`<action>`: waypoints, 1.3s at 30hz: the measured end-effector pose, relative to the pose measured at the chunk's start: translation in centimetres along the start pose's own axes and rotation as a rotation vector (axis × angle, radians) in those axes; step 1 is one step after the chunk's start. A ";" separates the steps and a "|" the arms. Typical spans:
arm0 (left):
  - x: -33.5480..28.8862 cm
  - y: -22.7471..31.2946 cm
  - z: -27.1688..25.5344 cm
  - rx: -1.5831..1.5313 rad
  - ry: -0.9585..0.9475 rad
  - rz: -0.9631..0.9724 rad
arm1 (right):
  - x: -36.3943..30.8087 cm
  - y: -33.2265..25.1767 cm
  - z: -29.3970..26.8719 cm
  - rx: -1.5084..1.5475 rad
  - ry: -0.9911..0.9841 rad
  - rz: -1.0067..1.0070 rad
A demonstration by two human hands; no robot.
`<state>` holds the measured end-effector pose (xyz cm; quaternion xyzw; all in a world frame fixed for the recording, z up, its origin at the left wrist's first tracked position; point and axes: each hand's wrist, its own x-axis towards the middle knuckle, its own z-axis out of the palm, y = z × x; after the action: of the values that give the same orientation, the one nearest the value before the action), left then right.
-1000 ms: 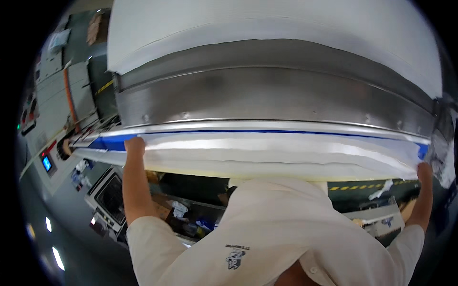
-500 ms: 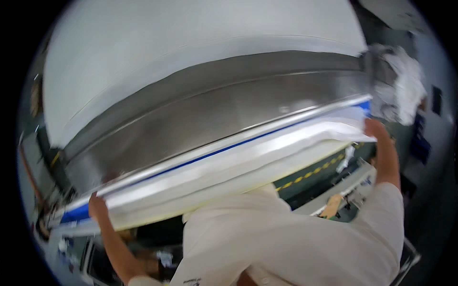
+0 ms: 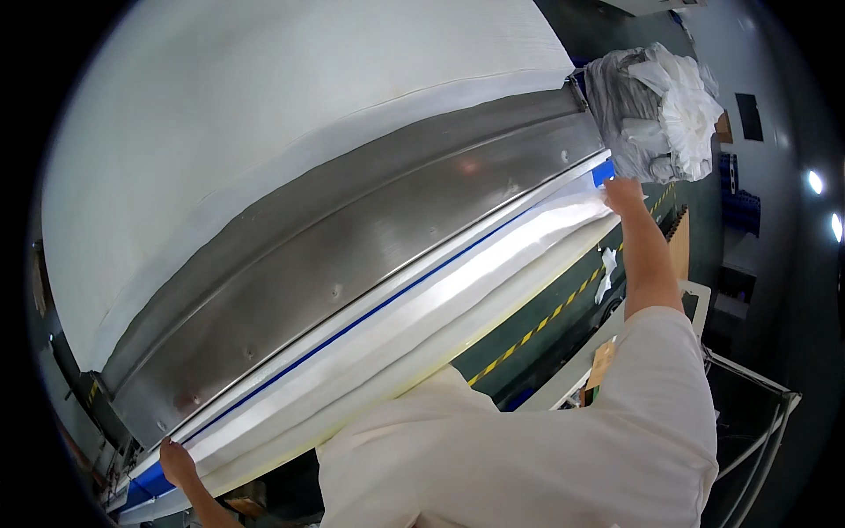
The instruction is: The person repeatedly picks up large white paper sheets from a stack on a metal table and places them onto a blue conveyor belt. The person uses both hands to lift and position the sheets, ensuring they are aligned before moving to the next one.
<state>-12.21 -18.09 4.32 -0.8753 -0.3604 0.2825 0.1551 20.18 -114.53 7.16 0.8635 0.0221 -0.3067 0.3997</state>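
Note:
A long white sheet (image 3: 493, 260) lies stretched between my two hands, along the near side of a grey metal panel (image 3: 352, 246). My left hand (image 3: 179, 464) is closed on the sheet's left end, beside a blue strip at the corner. At the far right, my right hand (image 3: 624, 195) pinches the other end, close to another blue patch (image 3: 603, 172). A narrow blue line (image 3: 378, 306) runs along the sheet's far side, against a pale rail. The fingertips of both hands are partly hidden.
Beyond the metal panel spreads a large white cloth surface (image 3: 290, 97). A bundle of white and grey material (image 3: 656, 114) stands past the right end. Yellow-black tape (image 3: 528, 334) marks the green floor. A white metal frame (image 3: 766, 440) is at lower right.
The view has swung, so the panel and sheet now slope more steeply from lower left to upper right. Both hands still hold the sheet's ends.

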 end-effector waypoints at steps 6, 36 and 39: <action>-1.9 -0.9 -1.0 -0.064 0.001 -0.100 | 0.5 -0.8 1.9 0.118 0.094 0.211; -31.3 10.7 7.7 -1.198 0.145 0.322 | -35.5 -41.7 -19.9 0.841 0.652 -1.601; -33.1 8.5 15.1 -1.387 0.166 0.050 | -36.5 -42.4 -19.8 0.882 0.505 -1.647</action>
<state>-35.94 -46.69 0.99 -0.7991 -0.4241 -0.0771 -0.4190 -11.29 -64.24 8.18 0.6903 0.5884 -0.2767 -0.3172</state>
